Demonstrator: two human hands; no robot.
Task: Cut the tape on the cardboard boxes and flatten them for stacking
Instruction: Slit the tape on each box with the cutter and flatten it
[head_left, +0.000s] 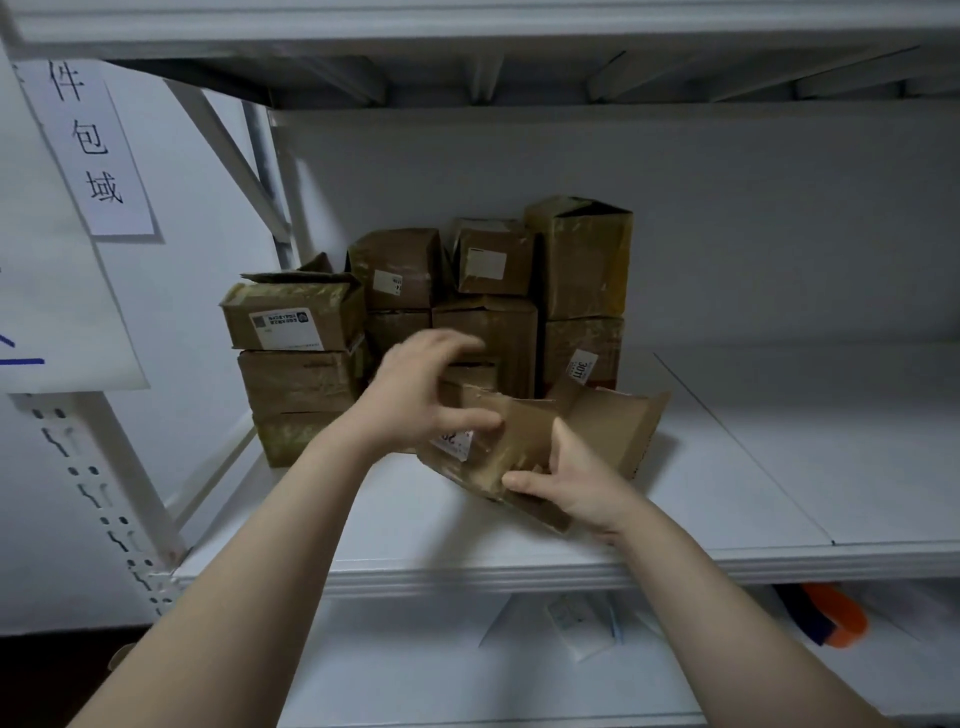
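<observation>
A small opened cardboard box (602, 431) lies tilted on the white shelf (727, 483), its flaps spread to the right. My right hand (571, 478) grips its near edge, thumb up against the inner wall and fingers under the side. My left hand (421, 395) hovers over the box's left end with fingers spread and loosely curved, the thumb touching the side near a white label; it is blurred. Behind stands a pile of several taped brown boxes (576, 260), stacked up to three high.
The shelf's right half is bare white board up to the back wall. A steel upright with slots (98, 483) and paper signs (93, 145) are at the left. On the lower shelf lie white papers (582, 623) and an orange and blue object (831, 613).
</observation>
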